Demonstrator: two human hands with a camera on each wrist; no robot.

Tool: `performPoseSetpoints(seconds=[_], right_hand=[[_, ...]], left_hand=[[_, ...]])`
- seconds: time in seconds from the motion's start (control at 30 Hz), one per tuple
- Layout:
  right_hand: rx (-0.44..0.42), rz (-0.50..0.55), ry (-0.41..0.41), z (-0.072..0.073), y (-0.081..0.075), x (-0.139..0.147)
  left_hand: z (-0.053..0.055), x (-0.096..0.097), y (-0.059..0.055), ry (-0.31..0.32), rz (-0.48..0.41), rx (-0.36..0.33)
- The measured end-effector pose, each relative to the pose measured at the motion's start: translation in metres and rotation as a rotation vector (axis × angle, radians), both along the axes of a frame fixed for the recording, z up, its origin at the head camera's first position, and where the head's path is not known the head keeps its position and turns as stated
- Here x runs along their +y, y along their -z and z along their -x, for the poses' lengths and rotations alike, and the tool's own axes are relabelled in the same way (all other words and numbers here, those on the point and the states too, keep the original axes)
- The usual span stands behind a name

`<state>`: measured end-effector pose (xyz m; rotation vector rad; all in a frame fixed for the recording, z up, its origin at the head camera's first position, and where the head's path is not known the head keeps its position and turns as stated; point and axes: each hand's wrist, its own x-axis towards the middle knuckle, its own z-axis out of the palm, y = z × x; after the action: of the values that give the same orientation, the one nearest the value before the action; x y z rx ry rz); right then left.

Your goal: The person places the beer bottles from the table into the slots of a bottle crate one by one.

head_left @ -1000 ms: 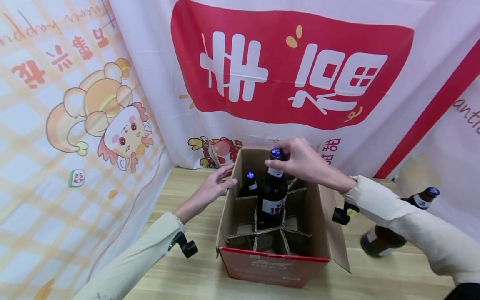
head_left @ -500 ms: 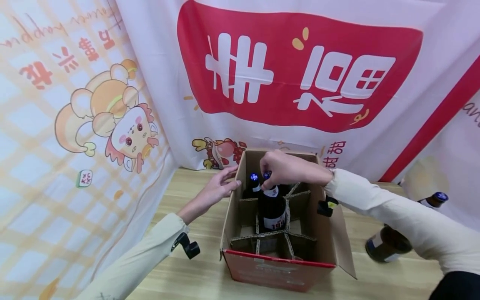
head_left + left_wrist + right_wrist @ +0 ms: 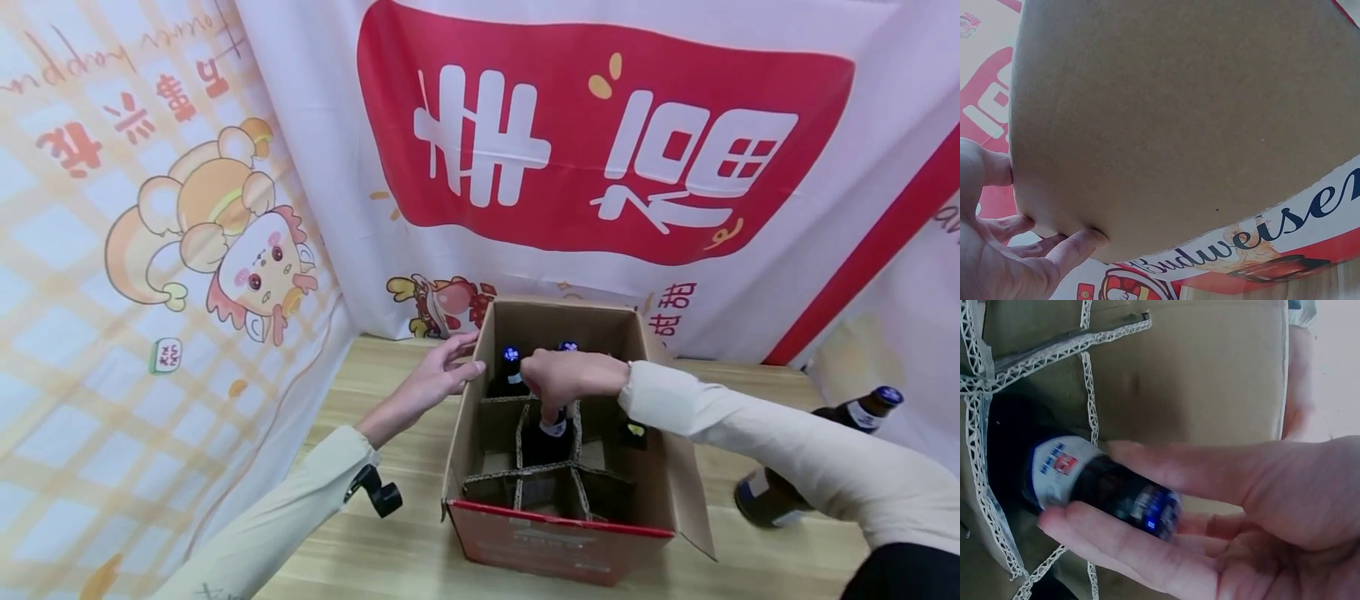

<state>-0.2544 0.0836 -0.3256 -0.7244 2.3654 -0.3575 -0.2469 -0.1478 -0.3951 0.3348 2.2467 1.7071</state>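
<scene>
My right hand [image 3: 567, 379] reaches down into an open cardboard box [image 3: 558, 546]. Its thumb and fingers pinch the neck of a dark beer bottle [image 3: 546, 448], upright in a middle compartment. In the right wrist view, the neck label [image 3: 1063, 472] and blue cap [image 3: 1163, 519] show between the fingers. At the box's left rim, my left hand [image 3: 420, 379] grips the edge. Its fingertips [image 3: 1088, 240] press on the brown flap [image 3: 1166, 125] in the left wrist view. Behind the right hand, another blue-capped bottle [image 3: 513, 379] and a further blue cap [image 3: 568, 345] stand at the back of the box.
Corrugated dividers [image 3: 551, 468] split the box into several compartments. A flap [image 3: 693, 508] sticks out on the right. Another beer bottle [image 3: 772, 498] stands on the wooden table [image 3: 360, 550], partly behind my right sleeve. Printed cloth [image 3: 315, 108] hangs at the back and left.
My right hand lowers the beer bottle from above the dividers into the middle compartment, and then sits lower around its neck. The left hand keeps hold of the box rim.
</scene>
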Motion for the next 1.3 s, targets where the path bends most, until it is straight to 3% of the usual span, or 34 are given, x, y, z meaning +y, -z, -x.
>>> performPoseSetpoints(seconds=[0.17,0.27,0.5,0.8,1.03,1.3], right_hand=[[-0.094,-0.052,-0.022,0.006,0.002,0.000],[-0.047,-0.077,-0.099,0.011,-0.001,0.001],[0.012,-0.066,-0.174,0.016,-0.008,0.009],[0.090,0.114,-0.198,0.022,-0.024,0.031],[0.140,0.324,-0.066,0.022,-0.033,0.065],[0.304,0.522,0.160,0.017,-0.028,0.106]], left_hand=[[-0.001,0.002,-0.001,-0.002,-0.003,0.005],[0.000,0.003,-0.001,0.004,-0.007,0.007],[0.001,0.004,-0.003,-0.004,-0.003,-0.001],[0.000,0.005,-0.005,0.008,-0.004,0.008],[0.001,0.004,-0.002,0.006,-0.012,-0.009],[0.002,0.005,0.000,0.019,-0.016,-0.006]])
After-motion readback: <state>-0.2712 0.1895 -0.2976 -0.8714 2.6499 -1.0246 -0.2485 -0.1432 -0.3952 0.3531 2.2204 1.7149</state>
